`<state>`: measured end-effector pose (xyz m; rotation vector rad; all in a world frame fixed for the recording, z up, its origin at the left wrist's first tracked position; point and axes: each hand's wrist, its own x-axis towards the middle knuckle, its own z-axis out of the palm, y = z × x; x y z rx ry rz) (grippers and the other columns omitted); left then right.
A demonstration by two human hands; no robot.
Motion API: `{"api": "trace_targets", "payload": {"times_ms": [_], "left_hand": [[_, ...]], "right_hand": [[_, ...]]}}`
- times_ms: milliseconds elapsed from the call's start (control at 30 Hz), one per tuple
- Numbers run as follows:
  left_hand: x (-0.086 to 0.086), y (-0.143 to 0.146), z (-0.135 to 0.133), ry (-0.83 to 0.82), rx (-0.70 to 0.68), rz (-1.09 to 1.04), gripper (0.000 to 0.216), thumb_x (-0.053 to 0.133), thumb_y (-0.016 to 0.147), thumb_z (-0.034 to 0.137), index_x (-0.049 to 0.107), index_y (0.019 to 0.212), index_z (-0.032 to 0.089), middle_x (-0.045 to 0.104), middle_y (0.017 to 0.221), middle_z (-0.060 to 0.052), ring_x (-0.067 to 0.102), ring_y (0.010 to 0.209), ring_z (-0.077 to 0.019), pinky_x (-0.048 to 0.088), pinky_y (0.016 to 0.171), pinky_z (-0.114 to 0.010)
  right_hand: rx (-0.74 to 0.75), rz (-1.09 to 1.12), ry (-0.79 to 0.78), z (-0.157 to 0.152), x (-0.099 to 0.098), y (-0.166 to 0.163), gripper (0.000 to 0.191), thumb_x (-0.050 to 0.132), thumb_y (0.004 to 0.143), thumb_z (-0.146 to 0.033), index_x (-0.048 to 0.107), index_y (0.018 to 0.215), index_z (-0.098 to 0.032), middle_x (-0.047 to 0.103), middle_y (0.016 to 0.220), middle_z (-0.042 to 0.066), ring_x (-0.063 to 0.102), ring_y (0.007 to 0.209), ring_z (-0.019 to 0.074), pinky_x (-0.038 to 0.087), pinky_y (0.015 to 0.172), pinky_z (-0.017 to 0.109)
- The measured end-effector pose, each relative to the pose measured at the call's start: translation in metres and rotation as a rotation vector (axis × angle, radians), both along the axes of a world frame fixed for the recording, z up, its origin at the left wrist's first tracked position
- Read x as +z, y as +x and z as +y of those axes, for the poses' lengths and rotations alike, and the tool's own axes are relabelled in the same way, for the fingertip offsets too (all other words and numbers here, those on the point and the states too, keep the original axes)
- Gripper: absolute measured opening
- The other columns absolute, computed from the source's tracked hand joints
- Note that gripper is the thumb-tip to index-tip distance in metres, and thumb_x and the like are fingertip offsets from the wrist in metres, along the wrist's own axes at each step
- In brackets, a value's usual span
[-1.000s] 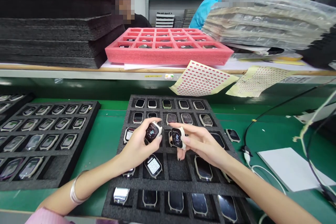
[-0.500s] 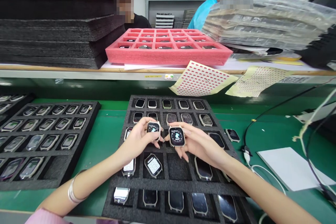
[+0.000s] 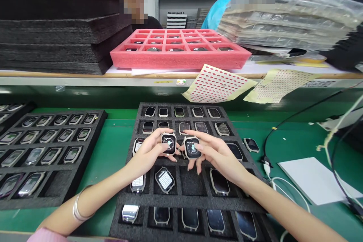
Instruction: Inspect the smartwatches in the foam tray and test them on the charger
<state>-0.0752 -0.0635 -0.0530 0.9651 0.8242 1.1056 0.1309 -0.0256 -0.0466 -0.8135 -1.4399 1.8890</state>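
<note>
My left hand (image 3: pixel 149 152) grips a small square smartwatch body (image 3: pixel 169 143) with a lit dial, face up. Beside it my right hand (image 3: pixel 216 154) holds a second smartwatch body (image 3: pixel 192 148), its screen also lit; my thumb rests on the screen. Both watches hover just above the middle rows of a black foam tray (image 3: pixel 195 194) with many pockets. Most pockets hold watch bodies; one below my left hand shows a lit keypad screen (image 3: pixel 165 179). The pocket under my right hand is bare.
A second black foam tray (image 3: pixel 52 183) of watches lies on the left of the green mat. A loose watch (image 3: pixel 251 145), cables (image 3: pixel 269 166) and a white sheet (image 3: pixel 317 181) lie right. On the shelf: a pink foam tray (image 3: pixel 176 58), black foam stacks (image 3: pixel 56 26), sticker sheets (image 3: pixel 217 85). Two people sit behind.
Both watches were turned from tilted sideways to face up, then lowered slightly toward the tray. My right thumb now lies on its watch's screen.
</note>
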Motion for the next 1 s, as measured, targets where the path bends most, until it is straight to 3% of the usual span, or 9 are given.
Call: {"api": "trace_targets", "payload": {"times_ms": [400, 600, 700, 833, 900, 1000], "left_hand": [[-0.001, 0.001, 0.0, 0.041, -0.027, 0.033, 0.032, 0.054, 0.084, 0.02, 0.051, 0.115, 0.018, 0.065, 0.094, -0.007, 0.064, 0.088, -0.0211, 0.055, 0.071, -0.033], [0.0, -0.003, -0.003, 0.02, -0.009, -0.02, 0.033, 0.055, 0.082, 0.019, 0.052, 0.115, 0.018, 0.066, 0.096, -0.008, 0.065, 0.09, -0.0229, 0.054, 0.071, -0.034], [0.003, -0.006, -0.004, 0.002, -0.023, -0.046, 0.032, 0.055, 0.083, 0.017, 0.05, 0.115, 0.017, 0.067, 0.096, -0.01, 0.065, 0.092, -0.0234, 0.054, 0.071, -0.033], [0.005, -0.005, -0.004, 0.023, -0.021, -0.011, 0.03, 0.057, 0.086, 0.023, 0.049, 0.114, 0.016, 0.066, 0.09, -0.009, 0.065, 0.087, -0.0211, 0.055, 0.069, -0.033], [0.004, -0.004, -0.004, 0.039, -0.015, 0.015, 0.031, 0.06, 0.085, 0.027, 0.05, 0.113, 0.016, 0.066, 0.087, -0.008, 0.065, 0.082, -0.02, 0.055, 0.067, -0.032], [0.001, -0.003, -0.002, 0.058, -0.019, 0.031, 0.032, 0.062, 0.084, 0.031, 0.051, 0.111, 0.016, 0.065, 0.085, -0.007, 0.065, 0.08, -0.0199, 0.056, 0.064, -0.031]], "right_hand": [[-0.024, -0.09, 0.11, -0.002, 0.0, -0.002, 0.046, 0.062, 0.086, -0.03, 0.048, 0.127, -0.015, 0.067, 0.09, 0.009, 0.067, 0.056, 0.0165, 0.052, 0.042, 0.024], [0.15, -0.192, 0.153, -0.008, 0.002, 0.005, 0.07, 0.07, 0.079, -0.024, 0.033, 0.138, -0.018, 0.067, 0.089, 0.006, 0.069, 0.073, 0.0197, 0.057, 0.06, 0.029], [0.249, -0.457, 0.394, -0.016, 0.005, 0.012, 0.057, 0.07, 0.078, -0.025, 0.045, 0.129, -0.019, 0.065, 0.091, 0.005, 0.066, 0.073, 0.0192, 0.056, 0.061, 0.03], [0.345, -0.777, 0.89, -0.031, 0.012, 0.023, 0.052, 0.073, 0.075, -0.027, 0.055, 0.124, -0.023, 0.056, 0.114, 0.009, 0.057, 0.102, 0.0262, 0.051, 0.083, 0.038], [0.351, -0.874, 1.022, -0.036, 0.013, 0.032, 0.054, 0.072, 0.077, -0.033, 0.052, 0.127, -0.024, 0.053, 0.119, 0.01, 0.053, 0.106, 0.028, 0.049, 0.085, 0.04], [0.268, -1.007, 1.116, -0.037, 0.012, 0.051, 0.025, 0.058, 0.088, -0.036, 0.062, 0.107, -0.021, 0.059, 0.103, 0.009, 0.056, 0.092, 0.0264, 0.049, 0.078, 0.041]]}}
